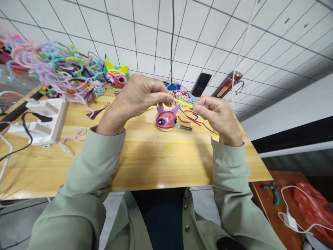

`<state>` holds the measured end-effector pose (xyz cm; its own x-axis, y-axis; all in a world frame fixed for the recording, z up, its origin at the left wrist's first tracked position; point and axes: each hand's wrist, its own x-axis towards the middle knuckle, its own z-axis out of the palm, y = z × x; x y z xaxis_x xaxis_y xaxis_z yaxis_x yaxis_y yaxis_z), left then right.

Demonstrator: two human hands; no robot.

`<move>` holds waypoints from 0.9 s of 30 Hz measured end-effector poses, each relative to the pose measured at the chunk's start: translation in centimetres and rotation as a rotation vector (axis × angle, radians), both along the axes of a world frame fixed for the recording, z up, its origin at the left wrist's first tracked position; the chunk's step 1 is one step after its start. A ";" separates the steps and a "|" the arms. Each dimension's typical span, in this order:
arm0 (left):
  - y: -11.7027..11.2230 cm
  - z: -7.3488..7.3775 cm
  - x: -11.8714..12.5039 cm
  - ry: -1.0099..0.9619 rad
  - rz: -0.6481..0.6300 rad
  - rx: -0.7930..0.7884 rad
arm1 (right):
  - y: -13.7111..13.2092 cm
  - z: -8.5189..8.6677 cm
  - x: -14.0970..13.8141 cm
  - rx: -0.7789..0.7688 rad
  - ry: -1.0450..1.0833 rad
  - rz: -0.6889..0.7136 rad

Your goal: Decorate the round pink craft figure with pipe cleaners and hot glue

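Observation:
A yellow pipe cleaner (184, 103) is stretched between my two hands above the table. My left hand (145, 95) pinches its left end, and my right hand (214, 113) pinches the right end. Just below and behind it sits a pink, round animal-like figure (166, 119) with blue-ringed eyes and purple ears. Small thread snips (184, 127) lie beside the figure. Nearer to me, another yellow pipe cleaner (178, 142) rests flat on the wood.
A heap of coloured pipe cleaners (59, 69) fills the back left, beside a second figure (116, 77) with yellow ears. A white power strip (49, 121) stands at left. A phone (201, 84) and a brown flask (229, 84) stand by the tiled wall. Green-handled pliers (273, 193) lie lower right.

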<state>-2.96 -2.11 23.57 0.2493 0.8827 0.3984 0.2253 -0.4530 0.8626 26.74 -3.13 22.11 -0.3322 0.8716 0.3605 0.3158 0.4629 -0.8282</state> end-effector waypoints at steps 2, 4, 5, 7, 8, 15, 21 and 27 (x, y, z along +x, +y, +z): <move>-0.3 0.2 0.3 -0.023 0.000 -0.015 | 0.0 0.0 0.3 0.009 0.025 -0.046; -0.3 0.2 0.6 -0.005 0.013 -0.034 | 0.2 -0.1 0.3 0.013 0.064 -0.086; -0.2 0.1 0.6 0.010 0.023 -0.043 | 0.2 -0.1 0.3 0.011 0.077 -0.095; 0.1 -0.2 0.5 0.030 0.048 -0.052 | 0.4 -0.2 0.1 0.003 0.088 -0.092; 0.3 -0.4 0.3 0.037 0.060 -0.049 | 0.4 -0.2 0.0 -0.002 0.087 -0.086; 1.7 -1.3 -1.4 0.112 0.004 0.037 | 0.5 -0.3 -0.1 -0.006 0.039 -0.082; 1.5 -1.1 -1.2 0.158 -0.020 0.149 | 0.7 -0.5 0.0 0.080 -0.073 -0.088; 1.5 -1.2 0.3 0.139 -0.246 -0.027 | -0.2 -0.9 -1.3 0.289 -0.191 -0.104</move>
<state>-2.71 -0.63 22.35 0.5077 0.7988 0.3227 0.2281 -0.4859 0.8437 25.44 -3.32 21.25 -0.3321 0.7755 0.5370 0.5103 0.6265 -0.5891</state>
